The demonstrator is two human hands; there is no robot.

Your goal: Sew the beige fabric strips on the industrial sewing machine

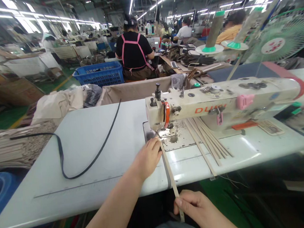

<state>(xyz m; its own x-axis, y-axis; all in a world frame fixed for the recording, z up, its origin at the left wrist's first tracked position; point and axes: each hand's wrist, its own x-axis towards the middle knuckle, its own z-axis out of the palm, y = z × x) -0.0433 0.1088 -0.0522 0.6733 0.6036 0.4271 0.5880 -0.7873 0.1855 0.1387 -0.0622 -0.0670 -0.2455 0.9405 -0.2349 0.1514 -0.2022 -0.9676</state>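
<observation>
we have our left hand [149,157] on the table [131,121], palm down, its fingertips at the upper end of a pale strip [169,169], just by the needle area of the machine [220,104]; we cannot tell whether those fingers pinch the strip or only press on it. our right hand [194,208] grips the same strip between thumb and bent forefinger, close to its lower end, with a short tail poking out below. the strip thus runs from the machine toward us, across the near edge of the table and down to the right hand. right of it we see loose strips [210,139] fanned out on the table, partly under the machine's arm. to our left a dark strap [61,155] lies in a wide curve, one end reaching past the table's edge over a tied bundle [13,147] of pale strips. a pink clip [245,101] sits on the machine, and a fan [289,38] stands behind it. beyond the table we see a blue crate [97,74] beside a co-worker [131,48], back toward us, in pink straps.
</observation>
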